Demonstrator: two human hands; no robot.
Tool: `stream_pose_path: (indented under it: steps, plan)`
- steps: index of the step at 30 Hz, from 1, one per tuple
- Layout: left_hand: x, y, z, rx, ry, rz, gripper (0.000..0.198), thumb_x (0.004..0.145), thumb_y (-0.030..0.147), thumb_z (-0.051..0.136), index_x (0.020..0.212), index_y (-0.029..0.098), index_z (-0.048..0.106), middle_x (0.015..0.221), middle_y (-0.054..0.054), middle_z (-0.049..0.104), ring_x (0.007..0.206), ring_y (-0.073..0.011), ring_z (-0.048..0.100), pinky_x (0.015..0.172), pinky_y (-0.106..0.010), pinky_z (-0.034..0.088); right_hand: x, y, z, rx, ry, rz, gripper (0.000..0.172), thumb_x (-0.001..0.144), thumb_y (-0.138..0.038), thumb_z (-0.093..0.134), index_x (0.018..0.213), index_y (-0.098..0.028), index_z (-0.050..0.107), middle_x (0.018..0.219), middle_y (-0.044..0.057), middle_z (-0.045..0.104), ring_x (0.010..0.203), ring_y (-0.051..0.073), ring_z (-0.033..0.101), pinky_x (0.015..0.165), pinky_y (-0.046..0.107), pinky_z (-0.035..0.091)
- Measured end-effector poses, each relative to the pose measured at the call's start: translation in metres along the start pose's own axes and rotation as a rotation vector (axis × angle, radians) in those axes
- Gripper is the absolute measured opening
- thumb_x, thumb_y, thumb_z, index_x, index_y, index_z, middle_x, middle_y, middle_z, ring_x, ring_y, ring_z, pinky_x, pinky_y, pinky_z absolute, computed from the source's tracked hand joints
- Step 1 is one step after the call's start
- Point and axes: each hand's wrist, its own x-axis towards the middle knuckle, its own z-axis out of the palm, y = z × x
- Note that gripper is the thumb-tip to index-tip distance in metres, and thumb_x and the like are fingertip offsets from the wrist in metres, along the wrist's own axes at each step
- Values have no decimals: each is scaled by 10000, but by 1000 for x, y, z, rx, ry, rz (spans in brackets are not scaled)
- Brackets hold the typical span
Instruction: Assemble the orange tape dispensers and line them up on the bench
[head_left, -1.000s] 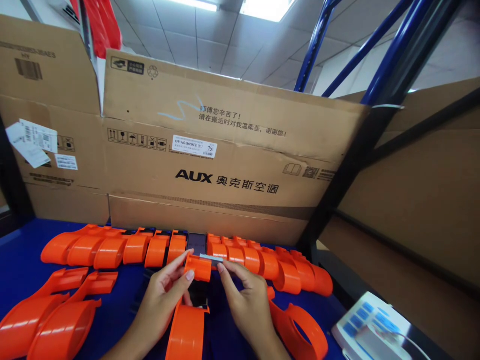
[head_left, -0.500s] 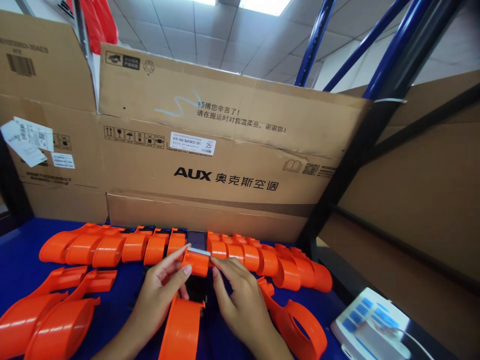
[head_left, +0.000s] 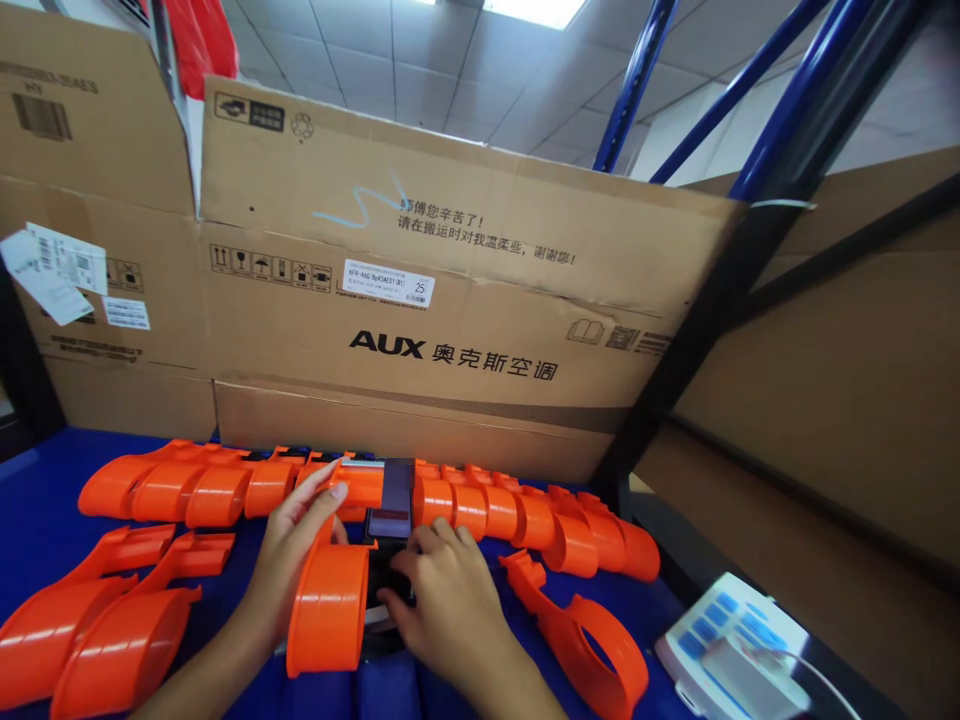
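R-hand [head_left: 442,590] off 1 orange pc [head_left: 328,610]

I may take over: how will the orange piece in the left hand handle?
The orange piece is probably light: its curved band looks thin-walled. It seems fairly stiff: the left hand grips the narrow end, yet the band shows no obvious sag. Its glossy surface may be slippery.
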Motion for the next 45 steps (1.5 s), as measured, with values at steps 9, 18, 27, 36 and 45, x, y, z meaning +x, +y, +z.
stream_pose_path:
  steps: [9, 18, 27, 36, 45]
  plan:
    - [-6, -2, 2, 26, -73, 6, 784, 805, 496, 756, 1462, 183, 465, 503, 48, 621, 434, -110, 502, 442, -189, 408, -3, 1, 3, 21, 102, -15, 116, 886, -292, 629, 899, -220, 719, 993, 85, 697, 944, 268, 597, 821, 395, 415]
    - [-11, -14, 11, 100, -210, 53, 635, 852, 410, 736, 1392, 188, 485, 772, -7, 728, 511, -110, 611, 522, -213, 472, -6, 33, -18, 252, 524, 60, 170, 886, -316, 640, 1004, -215, 707, 931, 85, 722, 903, 264, 658, 788, 351, 513]
    - [-30, -28, 16, 129, -365, 51, 554, 861, 343, 743, 1348, 240, 500, 988, -39, 715, 569, -109, 624, 600, -280, 568, -9, 23, -18, 385, 684, -89, 190, 870, -341, 685, 1014, -228, 733, 924, 88, 728, 880, 260, 674, 793, 381, 555]
    - [-26, -29, 16, 129, -350, 31, 564, 837, 342, 755, 1340, 234, 526, 949, -46, 730, 560, -123, 622, 573, -283, 564, -16, 21, -21, 549, 568, -125, 161, 923, -218, 634, 1057, -237, 721, 1021, 83, 712, 950, 237, 666, 879, 392, 543]
    - [-24, -20, 16, 112, -302, 28, 447, 811, 326, 724, 1221, 211, 588, 669, 40, 664, 466, -131, 600, 517, -266, 509, -10, 34, -21, 657, 491, 7, 286, 986, -311, 543, 1208, -236, 707, 1086, 91, 740, 1001, 242, 683, 890, 370, 535]
